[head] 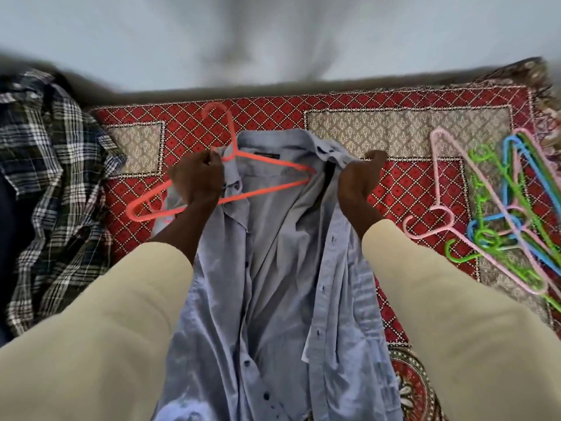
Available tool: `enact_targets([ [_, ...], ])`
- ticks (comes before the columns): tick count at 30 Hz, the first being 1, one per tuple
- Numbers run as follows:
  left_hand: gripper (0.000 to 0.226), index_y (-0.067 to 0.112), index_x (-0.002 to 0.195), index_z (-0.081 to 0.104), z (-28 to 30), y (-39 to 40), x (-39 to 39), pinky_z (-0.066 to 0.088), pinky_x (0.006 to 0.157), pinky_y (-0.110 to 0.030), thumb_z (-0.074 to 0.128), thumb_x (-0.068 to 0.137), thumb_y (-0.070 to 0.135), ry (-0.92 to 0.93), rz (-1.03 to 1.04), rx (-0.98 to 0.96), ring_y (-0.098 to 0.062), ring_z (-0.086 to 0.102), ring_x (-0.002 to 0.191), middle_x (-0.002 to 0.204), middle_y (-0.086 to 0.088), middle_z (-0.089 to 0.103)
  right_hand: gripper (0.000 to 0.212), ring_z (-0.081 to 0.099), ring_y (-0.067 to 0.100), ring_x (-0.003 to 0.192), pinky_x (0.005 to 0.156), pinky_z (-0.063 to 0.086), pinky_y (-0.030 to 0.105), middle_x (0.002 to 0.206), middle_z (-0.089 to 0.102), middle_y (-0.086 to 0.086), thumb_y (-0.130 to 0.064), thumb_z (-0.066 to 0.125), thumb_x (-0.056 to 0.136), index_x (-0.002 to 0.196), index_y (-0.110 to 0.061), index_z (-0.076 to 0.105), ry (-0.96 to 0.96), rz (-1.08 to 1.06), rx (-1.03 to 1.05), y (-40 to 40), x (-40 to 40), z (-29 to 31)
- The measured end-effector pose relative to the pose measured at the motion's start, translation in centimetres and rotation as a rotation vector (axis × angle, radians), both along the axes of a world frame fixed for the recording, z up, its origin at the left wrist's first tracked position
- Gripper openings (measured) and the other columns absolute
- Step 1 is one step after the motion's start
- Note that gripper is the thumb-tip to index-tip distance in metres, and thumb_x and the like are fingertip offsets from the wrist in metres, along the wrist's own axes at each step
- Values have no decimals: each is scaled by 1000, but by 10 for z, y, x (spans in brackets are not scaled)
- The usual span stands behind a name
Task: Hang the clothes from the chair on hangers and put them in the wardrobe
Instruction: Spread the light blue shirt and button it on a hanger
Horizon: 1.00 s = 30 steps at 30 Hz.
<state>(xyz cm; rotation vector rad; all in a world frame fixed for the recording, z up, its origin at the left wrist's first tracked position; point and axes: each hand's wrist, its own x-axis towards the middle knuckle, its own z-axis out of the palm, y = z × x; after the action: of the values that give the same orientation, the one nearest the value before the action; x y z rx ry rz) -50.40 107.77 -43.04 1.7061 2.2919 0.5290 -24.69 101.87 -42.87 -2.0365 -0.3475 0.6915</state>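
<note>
A light blue button shirt point(273, 268) lies open, front up, on a red patterned bedspread point(425, 192). An orange plastic hanger point(273, 161) lies across its collar area, with its right end tucked inside the shirt's right shoulder and its left end sticking out past the fabric. My left hand point(197, 180) grips the shirt's left collar edge, over the hanger. My right hand point(359, 183) grips the shirt's right front edge near the shoulder. Both arms wear cream sleeves.
A dark plaid shirt point(51, 177) lies crumpled at the left edge of the bed. Several spare hangers in pink point(437, 189), green point(482, 196) and blue point(510, 165) are piled at the right. A pale blurred wall rises behind the bed.
</note>
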Motion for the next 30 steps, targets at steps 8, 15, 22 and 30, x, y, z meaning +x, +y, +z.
enact_targets([
  [8, 43, 8, 76, 72, 9, 35, 72, 38, 88, -37, 47, 89, 40, -99, -76, 114, -31, 63, 77, 75, -15, 69, 14, 49, 15, 70, 56, 29, 24, 80, 53, 0, -4, 43, 94, 102, -7, 54, -161, 113, 69, -7, 23, 6],
  [15, 46, 11, 85, 74, -9, 38, 95, 28, 98, -39, 39, 93, 40, 76, -232, 124, -29, 62, 91, 87, -10, 72, 9, 52, 20, 79, 68, 37, 28, 87, 60, 6, -4, 57, 82, 87, -12, 57, -305, 331, 157, 1, 31, 6],
  [22, 44, 13, 81, 72, -25, 42, 72, 31, 95, -41, 39, 93, 40, 83, -88, 206, -27, 60, 92, 86, -6, 71, 8, 48, 7, 68, 61, 35, 24, 79, 53, -3, -2, 53, 90, 92, -10, 53, -185, 154, 223, 2, 40, 9],
  [30, 43, 13, 63, 60, -29, 40, 102, 35, 84, -40, 51, 95, 40, -172, -298, 111, -31, 60, 77, 67, -7, 62, 34, 54, 31, 110, 87, 39, 34, 113, 61, 15, -32, 56, 93, 113, -5, 63, -491, 740, -288, 9, 9, -4],
])
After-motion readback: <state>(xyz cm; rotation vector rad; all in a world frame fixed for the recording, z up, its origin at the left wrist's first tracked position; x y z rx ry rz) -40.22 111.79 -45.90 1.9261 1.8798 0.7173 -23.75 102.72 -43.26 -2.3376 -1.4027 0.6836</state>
